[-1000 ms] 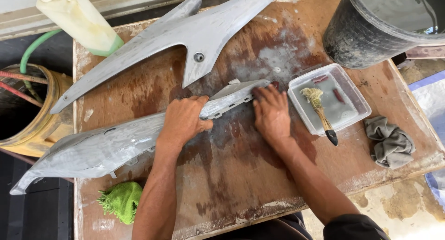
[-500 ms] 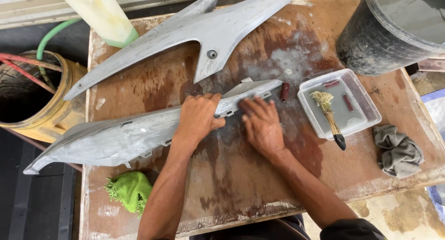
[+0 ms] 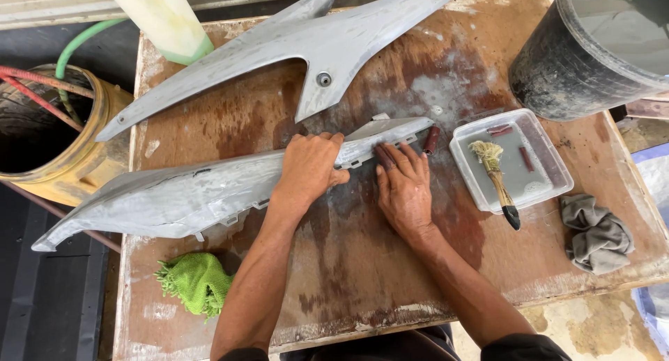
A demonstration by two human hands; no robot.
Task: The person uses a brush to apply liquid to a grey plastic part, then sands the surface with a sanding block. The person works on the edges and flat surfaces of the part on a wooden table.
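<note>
Pressing the grey panel (image 3: 195,197), left hand (image 3: 310,167) fingers curl over it; right hand (image 3: 403,190) flat alongside.

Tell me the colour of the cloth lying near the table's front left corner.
Bright green cloth, seen clearly in the head view.

Single view only, head-worn camera. Looks almost straight down from above the near edge of the wooden table (image 3: 362,277), close enough that the tabletop fills most of the frame. Both forearms enter from the near edge. Far edge of the table sits at the top; floor shows at left and right margins. No second view.
</note>
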